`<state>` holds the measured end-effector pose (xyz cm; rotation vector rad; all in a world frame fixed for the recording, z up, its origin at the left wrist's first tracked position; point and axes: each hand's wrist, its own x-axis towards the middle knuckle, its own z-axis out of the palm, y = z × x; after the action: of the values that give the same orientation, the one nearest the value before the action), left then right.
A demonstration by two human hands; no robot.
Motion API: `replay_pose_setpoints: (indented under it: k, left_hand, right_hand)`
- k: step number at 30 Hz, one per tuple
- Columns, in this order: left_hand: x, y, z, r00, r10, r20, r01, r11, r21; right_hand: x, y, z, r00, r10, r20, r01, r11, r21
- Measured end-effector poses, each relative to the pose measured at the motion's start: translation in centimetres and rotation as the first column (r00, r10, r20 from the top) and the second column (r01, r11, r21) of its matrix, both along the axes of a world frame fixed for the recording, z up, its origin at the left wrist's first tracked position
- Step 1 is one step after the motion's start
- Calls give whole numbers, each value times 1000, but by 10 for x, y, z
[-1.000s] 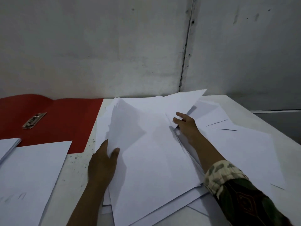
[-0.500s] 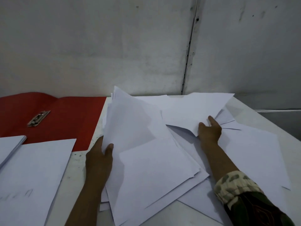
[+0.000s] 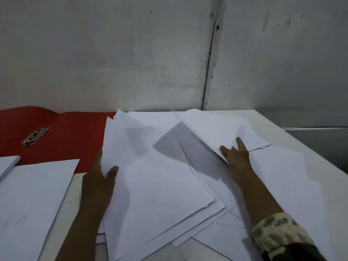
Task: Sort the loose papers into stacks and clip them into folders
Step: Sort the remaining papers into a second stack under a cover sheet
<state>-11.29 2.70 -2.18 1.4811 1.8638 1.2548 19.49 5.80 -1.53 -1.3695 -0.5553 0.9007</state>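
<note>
A messy pile of loose white papers (image 3: 160, 185) covers the middle of the white table (image 3: 267, 119). My left hand (image 3: 98, 181) grips the left edge of a bundle of sheets, thumb on top, fingers under. My right hand (image 3: 235, 155) holds a single sheet (image 3: 216, 129) by its near edge, lifted off the pile and tilted toward the wall. An open red folder (image 3: 66, 136) lies at the back left, with its metal clip (image 3: 35, 136) showing.
A sorted white stack (image 3: 32, 204) with faint pencil marks lies at the front left, and another stack's corner (image 3: 7, 164) sits beside it. More loose sheets (image 3: 282, 181) spread to the right. A grey wall stands close behind; the table edge falls off at right.
My right hand has moved right and away, carrying a single sheet off the pile. My left hand keeps its hold on the bundle's left edge, which has settled lower.
</note>
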Motion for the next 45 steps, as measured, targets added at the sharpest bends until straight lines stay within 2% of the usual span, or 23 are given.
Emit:
replay_pose_setpoints:
  k: [3,5,9,15,18,21,28,34,36,39,41,43,45]
  left_hand:
    - [2,-2,0,999,-14,51,15,1000,-17]
    - [2,-1,0,999,-15,51,16,999,-36]
    - [0,0,1,999,-17,41,19,999,-44]
    - [6,1,2,998,-57,22,58,996,-61]
    - [9,2,1,998,-65,11,65,992,-107]
    - [9,4,0,999,-50,20,52,987,-154]
    - [11,3,4,998,-46,33,51,985,-163]
    - [5,9,-2,992,-126,-21,118,967,-226]
    - [0,10,-4,985,-158,-73,135,958,-254]
    - [-1,11,-5,984,-145,-102,112,955,-274]
    - [-2,12,-6,985,-137,-102,105,956,-273]
    - [0,13,-7,986,-135,-102,105,961,-256]
    - [2,13,-7,992,-112,-62,95,968,-233]
  right_hand:
    - [-6,-7,4,970,142,197,-131,989,-68]
    - [-8,-9,4,916,250,313,-224,967,-118]
    - [-13,-11,3,799,416,433,-364,909,-202]
    - [-30,-12,3,647,448,617,-368,892,-261]
    - [-45,-15,2,532,452,716,-356,887,-295]
    - [-54,-19,2,465,471,749,-345,876,-337]
    - [-58,-21,3,432,461,776,-281,886,-369]
    - [-60,-24,6,465,471,750,-319,879,-354]
    - [-53,-25,9,521,482,704,-340,874,-346]
    - [-23,-27,14,623,385,681,-252,923,-291]
    - [5,-30,17,556,344,756,-89,930,-358]
    - [36,-35,18,437,433,788,105,846,-523]
    - [59,-42,18,379,523,764,206,757,-620]
